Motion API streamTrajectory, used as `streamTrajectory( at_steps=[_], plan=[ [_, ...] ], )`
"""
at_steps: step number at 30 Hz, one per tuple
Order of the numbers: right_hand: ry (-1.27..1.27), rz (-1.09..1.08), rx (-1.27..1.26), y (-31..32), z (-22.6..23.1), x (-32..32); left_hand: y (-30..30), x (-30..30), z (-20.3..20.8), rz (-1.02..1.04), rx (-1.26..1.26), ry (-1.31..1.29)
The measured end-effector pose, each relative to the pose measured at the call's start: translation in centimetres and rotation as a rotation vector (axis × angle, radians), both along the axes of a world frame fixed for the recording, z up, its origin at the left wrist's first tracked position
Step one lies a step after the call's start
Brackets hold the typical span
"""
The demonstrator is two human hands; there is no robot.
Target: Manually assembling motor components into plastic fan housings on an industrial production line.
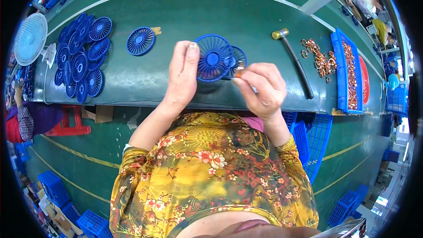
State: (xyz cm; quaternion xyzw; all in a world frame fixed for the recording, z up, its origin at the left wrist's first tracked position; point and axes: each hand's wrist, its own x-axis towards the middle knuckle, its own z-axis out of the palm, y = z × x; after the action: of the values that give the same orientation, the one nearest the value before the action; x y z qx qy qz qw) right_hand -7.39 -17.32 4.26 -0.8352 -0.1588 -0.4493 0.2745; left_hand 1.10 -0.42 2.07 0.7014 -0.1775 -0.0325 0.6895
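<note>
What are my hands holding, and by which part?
Your left hand holds a blue fan cover by its left rim; your right hand pinches a small coppery piece, part unclear.

Factory floor, assembly-line type. Evidence: long green-topped table [176, 15]; many identical round blue plastic fan grilles [79, 67] heaped near left edge; loose copper-coloured metal rings [324, 61] toward right edge, more in rectangular blue plastic tray [340, 71] right at that edge. Mallet with yellow head, black handle [295, 61] left of rings. Co-worker in checked sleeve [26, 121] off near left corner, another person [365, 6] past far right corner. Green floor [132, 185], yellow painted lines [79, 152], slatted blue plastic crates [53, 188].
</note>
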Motion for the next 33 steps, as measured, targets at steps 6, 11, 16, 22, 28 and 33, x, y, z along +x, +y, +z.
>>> streamTrajectory(
  at_steps=[6, 11, 16, 22, 28, 33],
  plan=[
    [0.065, -0.066, 0.009, 2.1, -0.8, 1.7, -1.2, -1.7, 0.6, -0.118, -0.094, 0.046],
    [0.286, -0.173, 0.001, 2.5, -1.6, 1.5, -0.9, -2.0, -0.4, -0.108, 0.062, -0.061],
    [0.191, -0.327, 0.062, 2.8, -1.3, 1.3, -0.9, -1.4, -0.3, -0.243, -0.189, 0.226],
    [0.247, 0.095, -0.068, -0.2, 0.9, 0.0, 0.8, -1.7, 2.5, -0.565, -0.32, 0.471],
    [0.43, 0.382, 0.252, -1.1, -1.1, -0.3, 0.5, -1.9, 1.6, -0.609, -0.206, 0.441],
    [0.569, 0.31, 0.408, -3.3, -1.0, -0.3, 0.2, -2.0, 0.5, -0.353, 0.166, -0.219]
  ],
)
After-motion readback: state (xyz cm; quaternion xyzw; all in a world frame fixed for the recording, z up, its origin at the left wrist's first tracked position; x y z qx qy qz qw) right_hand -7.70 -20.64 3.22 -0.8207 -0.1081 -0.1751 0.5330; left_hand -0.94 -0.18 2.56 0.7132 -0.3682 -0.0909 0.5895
